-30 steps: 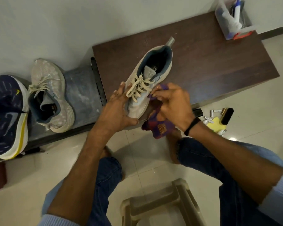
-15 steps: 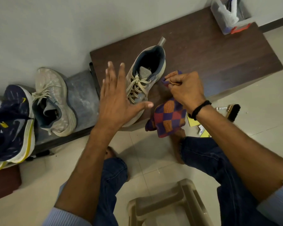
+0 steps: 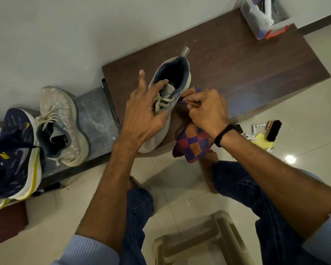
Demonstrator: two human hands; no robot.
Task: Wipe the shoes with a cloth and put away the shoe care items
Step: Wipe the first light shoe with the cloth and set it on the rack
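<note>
Head view showed a grey mesh shoe (image 3: pixel 170 88) with cream laces and a thick pale foam sole lying on the dark wood-grain tabletop (image 3: pixel 246 69), toe at its near edge. Left grip (image 3: pixel 141 115) clasped it across the laces; right grip (image 3: pixel 206 109) pinched a woven purple-and-orange checked cloth (image 3: pixel 193 144) just beside the shoe's side. At the far corner a clear plastic box (image 3: pixel 275 27) held a white bottle (image 3: pixel 264 16).

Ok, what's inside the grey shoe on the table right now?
The left hand has one of its fingers in the grey shoe's opening, beside the grey tongue. Dark lining shows; the toe end is hidden.
</note>
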